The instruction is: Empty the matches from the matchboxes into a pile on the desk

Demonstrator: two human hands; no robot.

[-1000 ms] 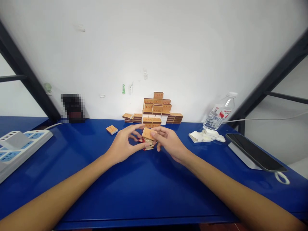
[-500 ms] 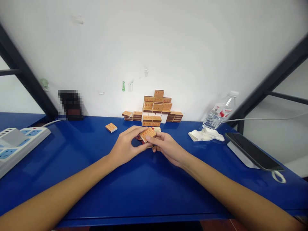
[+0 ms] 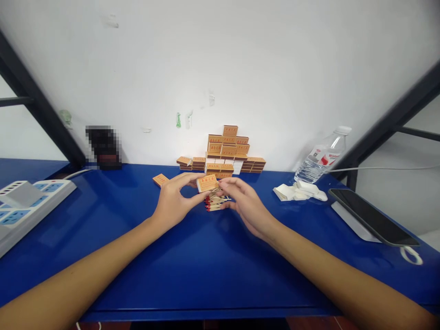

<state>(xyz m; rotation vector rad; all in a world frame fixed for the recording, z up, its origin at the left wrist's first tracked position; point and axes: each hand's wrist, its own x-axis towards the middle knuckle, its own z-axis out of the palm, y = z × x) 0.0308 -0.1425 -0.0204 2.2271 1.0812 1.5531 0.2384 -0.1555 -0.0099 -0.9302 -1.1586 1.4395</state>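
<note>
An orange matchbox (image 3: 207, 184) with red lettering is raised over the table, pinched between the thumb and fingers of my left hand (image 3: 173, 195). Its white inner edge faces left. Beside the box's right end is my right hand (image 3: 248, 204), thumb and fingers apart around a gap. Whether its fingertips still touch the box, I cannot make out. Under both hands lies a loose heap of red-headed matches (image 3: 215, 204), partly covered by the box and fingers. Another matchbox (image 3: 159, 179) rests on the table, partly behind my left hand.
Against the wall stands a stepped stack of matchboxes (image 3: 228, 149). To the right are crumpled white papers (image 3: 299, 190), a leaning water bottle (image 3: 321, 156) and a phone (image 3: 373, 215). A power strip (image 3: 37, 201) lies on the left of the blue table (image 3: 192, 275).
My right hand has let its grip on the matchbox loosen and moved slightly right, fingers spreading. The box now sits more level in my left hand, and more of the match heap shows.
</note>
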